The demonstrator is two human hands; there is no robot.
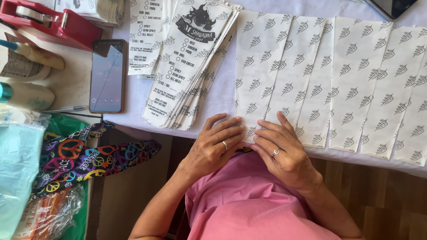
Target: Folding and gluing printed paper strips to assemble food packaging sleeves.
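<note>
My left hand (215,144) and my right hand (281,149) rest side by side on the near end of a white patterned paper sleeve (258,66) at the table's front edge. Fingertips of both hands press its bottom edge; each hand wears a ring. This sleeve is the leftmost of several overlapping patterned sleeves (356,84) laid in a row to the right. A fanned stack of printed paper bags (191,66) lies to the left of my hands.
A smartphone (107,76) lies left of the bag stack. A red tape dispenser (49,20) sits at the top left, glue bottles (26,95) below it. A colourful patterned cloth (84,155) and plastic bags (18,178) hang at the left. White tablecloth (222,89) covers the table.
</note>
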